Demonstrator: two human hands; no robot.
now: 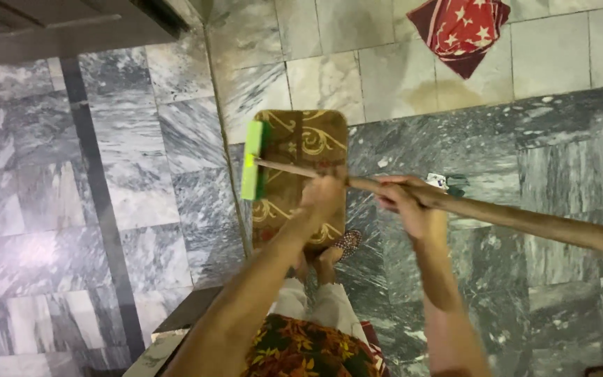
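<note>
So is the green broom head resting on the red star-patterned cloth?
No, the green broom head lies at the edge of the brown doormat, well apart from the red cloth.

Grey veined marble tiles (134,174) are covering the floor on the left and across the right side, their streaks running in differing directions from slab to slab. A dark narrow strip (99,202) is cutting through the grey tiles from top to bottom on the left. Paler beige tiles (329,77) are filling the upper middle and upper right, with a damp-looking stain spreading near their lower edge. A red cloth with white stars (462,28) is lying crumpled on the beige tiles at the top. A brown doormat with gold scrollwork (312,139) is lying at the centre. Soft indoor light is glancing off the polished stone at the left.
</note>
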